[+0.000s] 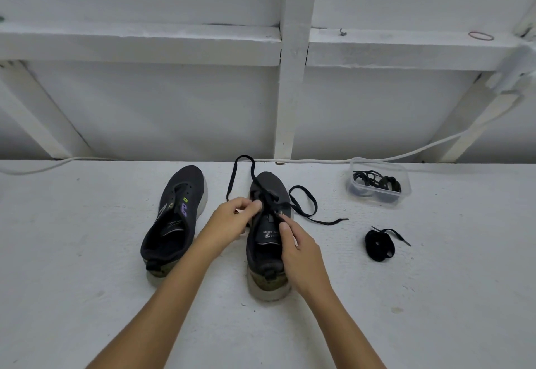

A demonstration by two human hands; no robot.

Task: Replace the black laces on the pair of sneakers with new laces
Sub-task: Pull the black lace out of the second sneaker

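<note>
Two dark sneakers on white desk [87, 296], side by side, long axes running 6-to-12 w/ toes at 12 o'clock, heels toward the person. Left shoe [174, 218] leans a bit toward 1 o'clock, eyelets bare, no lace. Right shoe [268, 232] is being laced: black lace [301, 209] crosses the eyelets near the toe, one end looping up to 12 o'clock past the toe, other end trailing out to 3 o'clock on the desk.

Left hand [229, 220] at the shoe's 9 o'clock side, fingers curled & pinching the lace at the eyelets. Right hand [298, 249] at the 3 o'clock side of the tongue, thumb & forefinger pinching the lace.

Coiled lace [378, 245] lies well apart at 3 o'clock of the right shoe. Clear tub [406, 191] w/ more laces sits at 2 o'clock near the wall [174, 113]. White cable [319, 161] runs along the wall base.
</note>
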